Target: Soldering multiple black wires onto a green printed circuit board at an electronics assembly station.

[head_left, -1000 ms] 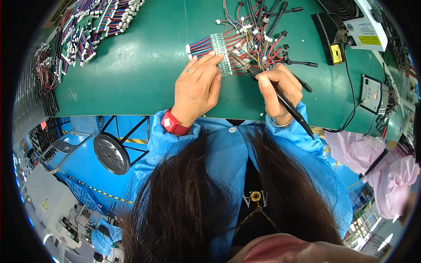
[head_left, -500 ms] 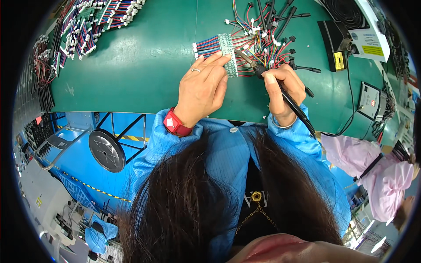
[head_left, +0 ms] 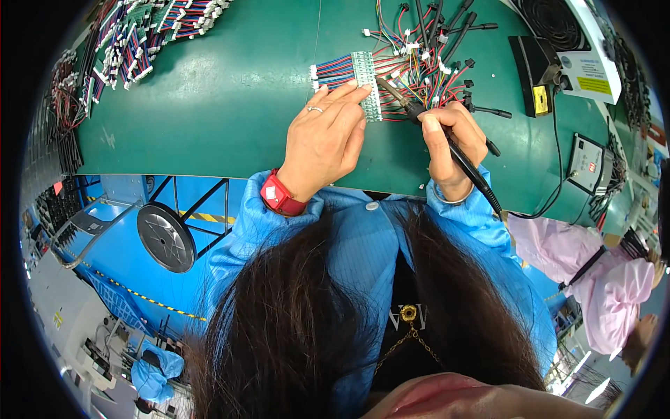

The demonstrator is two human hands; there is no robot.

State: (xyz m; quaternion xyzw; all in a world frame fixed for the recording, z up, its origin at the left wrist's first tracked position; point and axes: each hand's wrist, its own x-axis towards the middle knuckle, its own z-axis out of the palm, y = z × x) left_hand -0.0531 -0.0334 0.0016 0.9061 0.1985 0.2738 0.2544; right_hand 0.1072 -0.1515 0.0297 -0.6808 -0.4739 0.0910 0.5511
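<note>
Green workbench (head_left: 230, 133), glossy and seen from above. Close in, flat on that surface beneath the fingertips: a pale-green circuit panel (head_left: 363, 66), fringed at left with red, blue and black wires (head_left: 333, 70). Looks light, stiff and easily slid, with limp wiring likely to tug it askew; best steadied by its bare face or edges, clear of the delicate joints. Left hand (head_left: 326, 131): loosely extended, fingertips pressed to the panel, grasping nothing. Right hand (head_left: 452, 143): closed pen-style around a black soldering iron (head_left: 472, 174), tip near the panel's right side, contact impossible to tell. Farther out, a tangle of cables (head_left: 427, 75); beyond, at right, a black stand (head_left: 525, 66); at far left, a heap of wired boards (head_left: 132, 52).
</note>
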